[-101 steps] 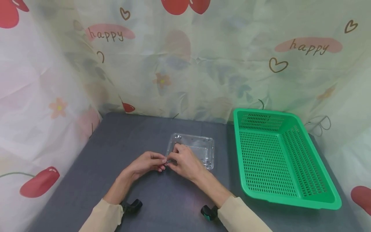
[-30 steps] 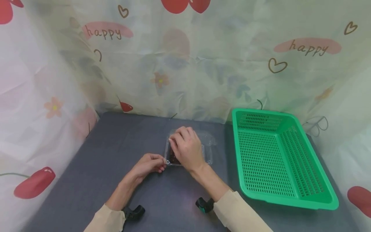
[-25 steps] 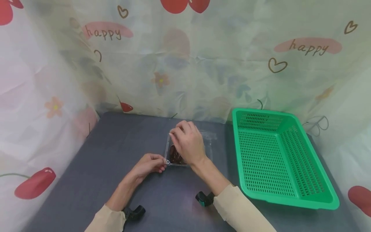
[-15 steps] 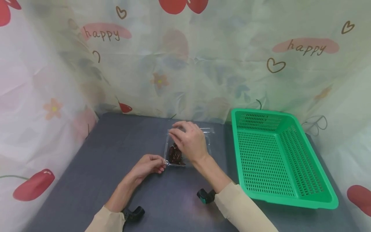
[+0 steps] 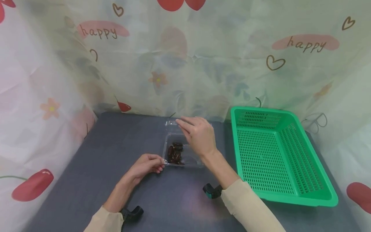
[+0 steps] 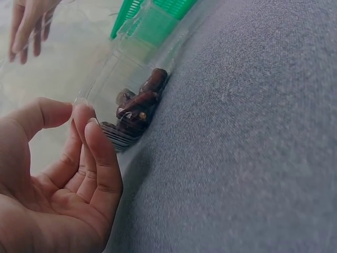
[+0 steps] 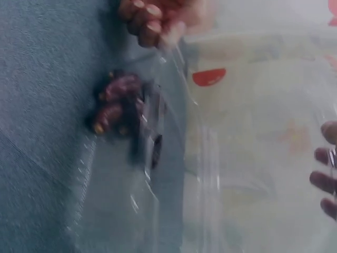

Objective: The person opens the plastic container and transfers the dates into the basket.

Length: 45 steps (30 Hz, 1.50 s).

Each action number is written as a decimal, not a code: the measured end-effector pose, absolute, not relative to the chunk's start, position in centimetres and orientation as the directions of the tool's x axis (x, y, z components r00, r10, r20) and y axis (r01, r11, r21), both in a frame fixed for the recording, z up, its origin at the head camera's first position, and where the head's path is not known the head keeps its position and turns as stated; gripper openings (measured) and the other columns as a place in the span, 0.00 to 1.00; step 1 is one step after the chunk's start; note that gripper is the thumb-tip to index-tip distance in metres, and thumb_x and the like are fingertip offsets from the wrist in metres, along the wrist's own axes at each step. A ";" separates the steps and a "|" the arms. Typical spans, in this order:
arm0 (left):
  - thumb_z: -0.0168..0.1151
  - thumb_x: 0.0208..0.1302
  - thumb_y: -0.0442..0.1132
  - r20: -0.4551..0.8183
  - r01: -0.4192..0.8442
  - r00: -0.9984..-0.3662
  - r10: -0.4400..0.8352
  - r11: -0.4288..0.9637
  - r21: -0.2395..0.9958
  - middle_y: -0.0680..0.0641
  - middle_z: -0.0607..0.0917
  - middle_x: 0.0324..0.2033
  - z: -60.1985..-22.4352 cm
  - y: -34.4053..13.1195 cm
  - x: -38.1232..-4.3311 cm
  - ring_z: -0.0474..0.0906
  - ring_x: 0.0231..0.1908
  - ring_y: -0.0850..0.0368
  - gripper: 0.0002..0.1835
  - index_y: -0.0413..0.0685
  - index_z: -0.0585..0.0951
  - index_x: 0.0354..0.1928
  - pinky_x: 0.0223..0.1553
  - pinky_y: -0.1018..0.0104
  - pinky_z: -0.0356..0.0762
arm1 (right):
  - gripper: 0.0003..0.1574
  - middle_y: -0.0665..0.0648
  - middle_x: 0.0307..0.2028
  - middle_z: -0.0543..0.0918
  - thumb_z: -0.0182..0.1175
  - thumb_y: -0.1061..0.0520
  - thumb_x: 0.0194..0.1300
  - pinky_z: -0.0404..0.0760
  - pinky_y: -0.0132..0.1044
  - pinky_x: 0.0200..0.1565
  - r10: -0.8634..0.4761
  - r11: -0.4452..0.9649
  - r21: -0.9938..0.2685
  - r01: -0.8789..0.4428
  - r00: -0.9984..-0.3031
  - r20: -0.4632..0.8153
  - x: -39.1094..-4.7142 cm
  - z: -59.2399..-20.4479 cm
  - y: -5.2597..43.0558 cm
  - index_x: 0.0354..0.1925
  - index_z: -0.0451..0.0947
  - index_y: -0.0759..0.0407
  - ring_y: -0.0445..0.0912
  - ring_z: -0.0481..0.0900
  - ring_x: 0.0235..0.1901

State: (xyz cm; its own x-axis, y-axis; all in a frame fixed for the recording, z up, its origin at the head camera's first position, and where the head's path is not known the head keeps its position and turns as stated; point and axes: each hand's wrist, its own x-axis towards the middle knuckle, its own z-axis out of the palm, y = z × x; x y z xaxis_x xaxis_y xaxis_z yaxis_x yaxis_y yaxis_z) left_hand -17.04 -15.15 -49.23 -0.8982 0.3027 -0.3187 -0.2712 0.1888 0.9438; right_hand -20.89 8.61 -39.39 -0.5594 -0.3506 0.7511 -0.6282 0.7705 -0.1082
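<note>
A clear plastic clamshell box [image 5: 191,163] sits mid-table, holding several dark brown dates [image 5: 175,154] at its left side. My left hand [image 5: 147,165] pinches the box's near left corner between thumb and fingers, as the left wrist view shows close up. The box's clear lid [image 5: 170,123] is swung up toward the back. My right hand [image 5: 200,133] reaches over the box, its fingertips right at the lid's edge. In the left wrist view, the fingers [image 6: 23,39] of that hand look fairly straight and spread. Its palm hides part of the lid in the head view.
A large green slotted plastic basket [image 5: 263,154] stands on the right of the grey cloth-covered table [image 5: 130,135]. Behind it hangs a printed curtain [image 5: 200,80] with cherries, flowers and hearts. Black wrist devices [image 5: 211,190] stick out below both sleeves.
My right hand has gone from beside the left hand at the near corner, up and back, raising the lid. The dates now show uncovered. My left hand stays at the corner.
</note>
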 end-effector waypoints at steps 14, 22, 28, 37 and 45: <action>0.57 0.66 0.33 -0.318 -0.266 -0.900 0.299 0.203 0.942 0.43 0.84 0.32 -49.1 -15.8 -16.7 0.81 0.31 0.56 0.10 0.32 0.83 0.39 0.35 0.63 0.82 | 0.26 0.61 0.59 0.79 0.66 0.61 0.63 0.75 0.51 0.58 -0.162 0.882 -0.228 -0.412 -0.720 0.674 -21.2 -38.9 11.1 0.60 0.80 0.55 0.59 0.75 0.59; 0.58 0.67 0.35 -0.312 -0.258 -0.894 0.321 0.199 0.945 0.43 0.84 0.32 -49.4 -15.9 -16.6 0.81 0.32 0.56 0.11 0.31 0.83 0.40 0.36 0.63 0.82 | 0.28 0.61 0.63 0.76 0.65 0.61 0.63 0.80 0.52 0.51 -0.088 0.864 -0.344 -0.367 -0.783 0.615 -20.5 -39.1 11.7 0.62 0.78 0.56 0.60 0.73 0.61; 0.57 0.69 0.36 -0.313 -0.256 -0.880 0.357 0.198 0.946 0.40 0.83 0.36 -49.4 -16.0 -16.7 0.82 0.34 0.54 0.12 0.31 0.82 0.42 0.38 0.61 0.82 | 0.27 0.58 0.62 0.77 0.64 0.60 0.65 0.80 0.51 0.47 -0.020 0.768 -0.546 -0.334 -0.865 0.502 -19.6 -39.8 11.7 0.63 0.77 0.55 0.57 0.82 0.46; 0.65 0.66 0.39 -0.298 -0.199 -0.882 0.365 0.285 0.938 0.41 0.84 0.37 -48.1 -16.8 -17.0 0.83 0.38 0.48 0.16 0.35 0.77 0.50 0.42 0.56 0.83 | 0.27 0.57 0.55 0.82 0.63 0.65 0.65 0.82 0.44 0.51 -0.027 0.561 -0.762 -0.324 -0.927 0.375 -18.8 -42.0 11.7 0.62 0.77 0.56 0.51 0.80 0.53; 0.67 0.65 0.38 -0.201 -0.107 -0.923 0.328 0.283 0.953 0.40 0.79 0.49 -47.1 -16.7 -18.0 0.83 0.43 0.49 0.20 0.39 0.74 0.56 0.45 0.54 0.81 | 0.23 0.54 0.52 0.84 0.63 0.66 0.66 0.82 0.37 0.50 -0.130 0.467 -0.828 -0.310 -0.951 0.282 -18.6 -43.5 11.2 0.59 0.79 0.57 0.46 0.82 0.49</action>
State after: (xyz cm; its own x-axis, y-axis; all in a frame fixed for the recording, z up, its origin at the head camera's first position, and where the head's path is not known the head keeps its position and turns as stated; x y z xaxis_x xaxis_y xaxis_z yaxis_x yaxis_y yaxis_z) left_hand -17.97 -16.66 -47.06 -0.9232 0.3278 -0.2007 -0.1068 0.2829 0.9532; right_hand -18.56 11.19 -43.47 -0.9505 -0.1298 0.2822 -0.3096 0.4670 -0.8283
